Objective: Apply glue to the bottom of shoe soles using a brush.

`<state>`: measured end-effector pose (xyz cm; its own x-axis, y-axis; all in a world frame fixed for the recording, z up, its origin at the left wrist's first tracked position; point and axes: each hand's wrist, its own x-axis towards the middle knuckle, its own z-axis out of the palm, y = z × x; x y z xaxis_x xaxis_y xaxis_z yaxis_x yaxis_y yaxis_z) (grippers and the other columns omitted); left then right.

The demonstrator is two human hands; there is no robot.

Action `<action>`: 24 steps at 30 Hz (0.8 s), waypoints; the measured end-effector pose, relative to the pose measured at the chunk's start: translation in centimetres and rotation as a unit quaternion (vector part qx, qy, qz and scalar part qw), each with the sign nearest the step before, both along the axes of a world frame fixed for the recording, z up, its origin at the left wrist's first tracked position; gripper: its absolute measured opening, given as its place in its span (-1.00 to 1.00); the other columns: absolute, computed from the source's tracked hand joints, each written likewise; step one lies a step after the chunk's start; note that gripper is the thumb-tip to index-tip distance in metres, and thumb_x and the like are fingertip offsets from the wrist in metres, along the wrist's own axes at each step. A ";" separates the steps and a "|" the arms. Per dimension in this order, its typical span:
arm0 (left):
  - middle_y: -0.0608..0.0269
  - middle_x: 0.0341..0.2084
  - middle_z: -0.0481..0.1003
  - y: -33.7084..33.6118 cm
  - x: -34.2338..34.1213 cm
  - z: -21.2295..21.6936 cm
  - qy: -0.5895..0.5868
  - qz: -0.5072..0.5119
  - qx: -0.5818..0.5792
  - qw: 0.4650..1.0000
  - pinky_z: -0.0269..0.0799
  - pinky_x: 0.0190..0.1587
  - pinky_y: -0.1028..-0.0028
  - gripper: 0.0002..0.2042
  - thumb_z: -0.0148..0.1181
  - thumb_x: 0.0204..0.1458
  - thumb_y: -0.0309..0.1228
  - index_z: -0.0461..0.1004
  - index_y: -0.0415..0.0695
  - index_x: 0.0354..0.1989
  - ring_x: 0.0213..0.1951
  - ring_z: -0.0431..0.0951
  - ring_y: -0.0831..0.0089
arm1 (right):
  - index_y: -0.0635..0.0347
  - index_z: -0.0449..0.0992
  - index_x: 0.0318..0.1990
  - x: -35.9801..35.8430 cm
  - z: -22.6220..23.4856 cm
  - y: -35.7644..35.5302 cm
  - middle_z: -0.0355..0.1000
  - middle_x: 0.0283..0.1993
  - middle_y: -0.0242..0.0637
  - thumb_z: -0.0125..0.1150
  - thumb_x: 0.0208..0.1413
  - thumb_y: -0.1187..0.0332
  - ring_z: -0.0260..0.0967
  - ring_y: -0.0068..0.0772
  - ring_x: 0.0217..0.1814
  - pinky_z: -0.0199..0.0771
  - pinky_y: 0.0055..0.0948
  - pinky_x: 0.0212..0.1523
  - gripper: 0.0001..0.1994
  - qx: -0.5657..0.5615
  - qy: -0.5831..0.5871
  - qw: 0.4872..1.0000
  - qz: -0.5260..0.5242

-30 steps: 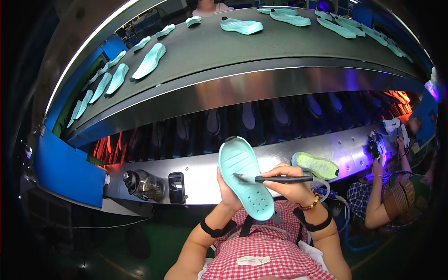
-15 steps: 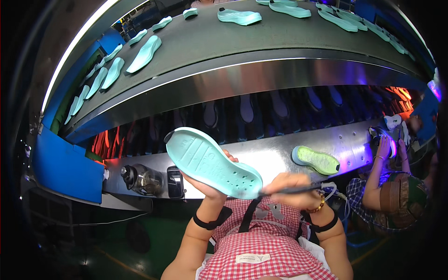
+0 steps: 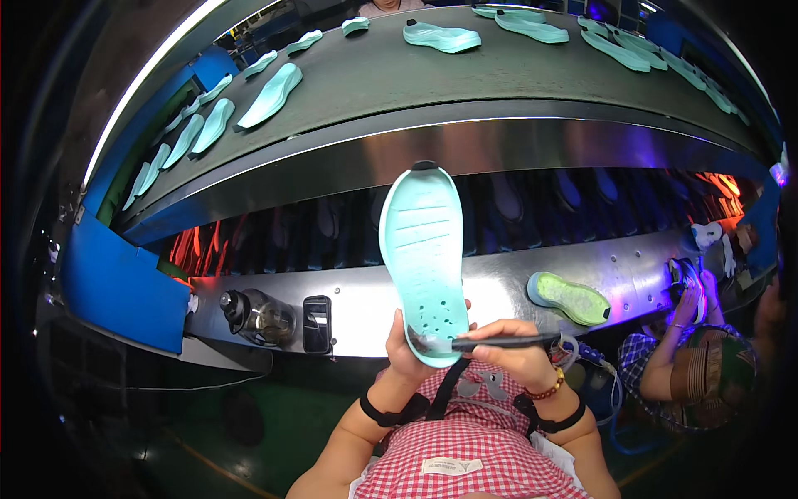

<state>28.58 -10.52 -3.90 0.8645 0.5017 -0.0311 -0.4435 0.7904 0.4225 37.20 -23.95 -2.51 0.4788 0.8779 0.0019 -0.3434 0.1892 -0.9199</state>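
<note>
A mint-green shoe sole [image 3: 426, 233] stands nearly upright before me, its black-tipped end pointing away and its end with small holes nearest to me. My left hand [image 3: 407, 349] is closed around the near end, with part of the fingers hidden behind the sole. In my right hand [image 3: 511, 353] is a black-handled brush [image 3: 519, 341], held in a pinch. The bristles touch the inner face of the sole close to its near edge. A pale tube [image 3: 568, 349] runs from the back of the brush handle.
A metal ledge [image 3: 366, 291] carries a dark bottle [image 3: 258, 318], a phone [image 3: 317, 324] and a yellow-green sole [image 3: 569, 298]. Beyond, a conveyor belt [image 3: 357, 83] bears several mint soles. Dark shoes stand beneath it. A co-worker's hands [image 3: 694, 299] handle a shoe at right.
My left hand has turned the sole from slanting leftward to nearly upright. My right hand has shifted slightly left, and the brush now lies on the sole's near end.
</note>
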 end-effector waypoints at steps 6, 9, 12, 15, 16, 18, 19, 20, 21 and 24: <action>-0.05 -0.07 0.33 3.9 -1.2 -2.5 -0.004 -0.184 0.119 0.976 0.35 -0.06 0.15 -0.38 -0.15 0.02 0.00 0.11 -0.26 0.12 -0.06 0.38 0.12 | 0.30 0.48 -0.21 1.4 3.0 -1.5 0.46 -0.23 -0.19 0.21 -0.12 0.57 0.42 -0.56 -0.30 0.43 -0.63 -0.26 -0.76 -0.068 -0.092 0.990 0.086; -0.04 -0.13 0.37 4.6 -0.8 -1.3 0.053 -0.225 0.117 0.966 0.40 -0.10 0.31 -0.45 -0.12 0.03 -0.12 0.13 -0.30 0.09 -0.16 0.46 0.24 | 0.28 0.49 -0.23 1.7 1.9 -0.6 0.46 -0.22 -0.14 0.21 -0.13 0.55 0.45 -0.40 -0.25 0.45 -0.52 -0.22 -0.77 0.005 -0.301 0.950 0.087; -0.04 -0.15 0.38 5.7 -1.0 -1.5 0.055 -0.331 0.046 0.941 0.43 -0.15 0.39 -0.48 -0.10 0.02 -0.20 0.13 -0.32 0.08 -0.19 0.48 0.30 | 0.27 0.49 -0.25 2.2 3.3 -1.3 0.47 -0.24 -0.14 0.23 -0.13 0.52 0.44 -0.28 -0.17 0.43 -0.43 -0.12 -0.78 0.039 -0.281 0.932 0.225; -0.09 -0.05 0.32 5.7 -0.9 -0.5 0.119 -0.389 0.078 0.910 0.32 -0.03 0.33 -0.49 -0.13 0.02 -0.27 0.11 -0.35 0.11 -0.08 0.42 0.21 | 0.26 0.49 -0.24 3.3 3.6 -1.4 0.47 -0.22 -0.17 0.22 -0.13 0.53 0.44 -0.28 -0.16 0.44 -0.43 -0.12 -0.78 0.048 -0.350 0.920 0.171; -0.10 -0.04 0.30 5.8 -0.8 -0.6 0.117 -0.423 0.085 0.894 0.24 0.03 0.36 -0.48 -0.13 0.02 -0.28 0.09 -0.36 0.12 -0.04 0.38 0.23 | 0.26 0.49 -0.24 3.6 3.6 -1.2 0.47 -0.22 -0.18 0.21 -0.12 0.53 0.44 -0.27 -0.16 0.44 -0.44 -0.12 -0.78 0.038 -0.366 0.920 0.137; -0.10 -0.03 0.30 4.7 0.2 1.9 0.174 -0.434 0.198 0.862 0.22 0.05 0.37 -0.47 -0.13 0.03 -0.25 0.09 -0.37 0.12 -0.04 0.37 0.23 | 0.24 0.49 -0.23 3.7 2.2 -0.8 0.45 -0.19 -0.15 0.20 -0.13 0.54 0.43 -0.27 -0.14 0.42 -0.44 -0.11 -0.77 0.049 -0.308 0.922 0.230; -0.10 -0.02 0.28 4.7 0.3 1.9 0.176 -0.443 0.214 0.853 0.25 0.02 0.36 -0.46 -0.14 0.04 -0.23 0.08 -0.37 0.12 -0.03 0.37 0.24 | 0.24 0.49 -0.23 3.9 2.6 -1.0 0.45 -0.19 -0.15 0.21 -0.14 0.54 0.43 -0.27 -0.14 0.42 -0.44 -0.11 -0.77 0.052 -0.316 0.914 0.248; -0.10 -0.02 0.28 5.0 -0.1 1.7 0.177 -0.442 0.213 0.854 0.25 0.02 0.36 -0.46 -0.14 0.04 -0.23 0.08 -0.37 0.12 -0.03 0.37 0.24 | 0.24 0.49 -0.23 4.0 3.1 -1.1 0.45 -0.19 -0.15 0.21 -0.14 0.53 0.43 -0.27 -0.14 0.42 -0.44 -0.11 -0.76 0.059 -0.323 0.905 0.270; -0.11 -0.02 0.28 5.4 -0.5 1.4 0.194 -0.458 0.194 0.846 0.27 0.01 0.36 -0.46 -0.14 0.04 -0.22 0.07 -0.37 0.13 -0.03 0.37 0.24 | 0.25 0.49 -0.24 4.2 3.5 -1.4 0.46 -0.19 -0.16 0.22 -0.15 0.53 0.43 -0.26 -0.14 0.43 -0.44 -0.12 -0.76 0.066 -0.345 0.896 0.271; -0.11 -0.03 0.28 6.0 -1.1 0.8 0.217 -0.469 0.127 0.847 0.33 -0.03 0.36 -0.44 -0.13 0.04 -0.20 0.07 -0.37 0.13 -0.04 0.38 0.24 | 0.21 0.50 -0.23 4.7 4.1 -2.0 0.46 -0.18 -0.19 0.22 -0.17 0.51 0.43 -0.28 -0.14 0.43 -0.43 -0.12 -0.75 0.043 -0.382 0.905 0.182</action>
<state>27.52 -4.49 -3.11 0.8209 -0.3611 -0.4425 0.5699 0.5679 0.5938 41.89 -25.99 1.64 -0.0123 0.9580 0.2866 0.3328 0.2742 -0.9023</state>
